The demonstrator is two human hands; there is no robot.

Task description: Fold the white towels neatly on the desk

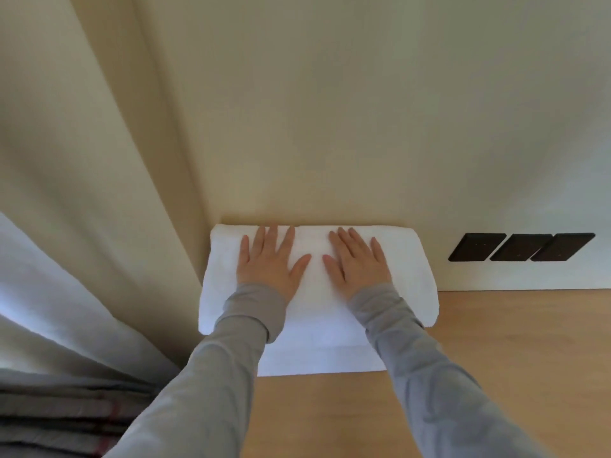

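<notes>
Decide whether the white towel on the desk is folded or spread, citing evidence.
Folded: the towel is a thick bundle with rounded edges, a lower layer showing beneath it.

One white towel, folded into a thick wide rectangle, lies flat in the far left corner of the desk, long side running left-right. Its far edge is a rounded fold along the desk's back edge. The right end is puffy with soft corners. A lower white layer sticks out from under it toward the desk's near side, flat with a straight near edge. Second towel or same one: cannot tell. Desk is light wood.
</notes>
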